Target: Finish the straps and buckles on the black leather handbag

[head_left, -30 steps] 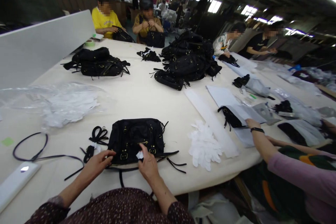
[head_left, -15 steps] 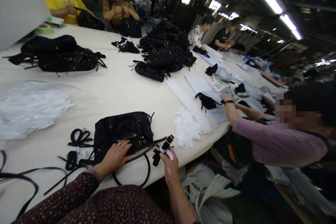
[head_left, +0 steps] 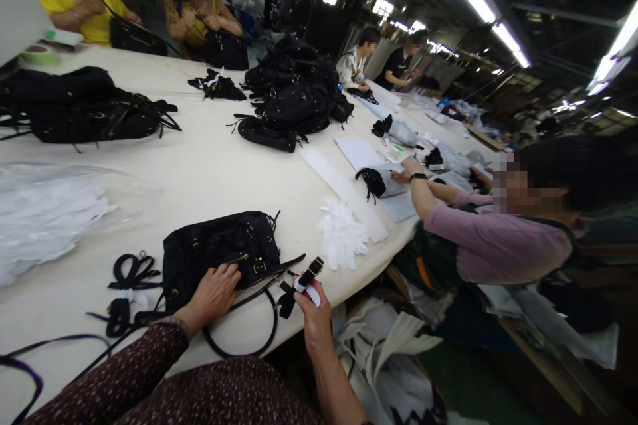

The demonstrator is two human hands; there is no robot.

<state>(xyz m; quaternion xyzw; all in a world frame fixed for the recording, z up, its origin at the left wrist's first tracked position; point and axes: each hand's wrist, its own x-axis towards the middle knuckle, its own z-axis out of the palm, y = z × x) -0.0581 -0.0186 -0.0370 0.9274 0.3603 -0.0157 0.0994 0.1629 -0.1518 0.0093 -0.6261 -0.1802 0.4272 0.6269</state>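
Observation:
A black handbag [head_left: 199, 246] with brass-coloured fittings lies on the pale table in front of me. My left hand [head_left: 218, 289] rests flat on its near side, fingers stretched out. Beside the bag's right end, my right hand [head_left: 313, 309] pinches a folded black strap [head_left: 312, 270] with a buckle, wrapped with a white piece [head_left: 308, 292]. A thin black cord or handle [head_left: 275, 319] loops from the bag's front between my hands. To the bag's left lies a bundled black strap [head_left: 132, 272] bound with white.
A pile of white pieces [head_left: 343, 232] sits right of the bag; clear plastic with white sheets [head_left: 50, 219] is at left. Black bags [head_left: 294, 99] are heaped further back. A co-worker in a mauve top [head_left: 458, 226] handles a bag at right. The table edge [head_left: 359, 285] runs close to my right hand.
The whole view has shifted, so the table's things appear further left. My hands keep their places on the bag and strap. The co-worker at right has moved a hand on the small black bag.

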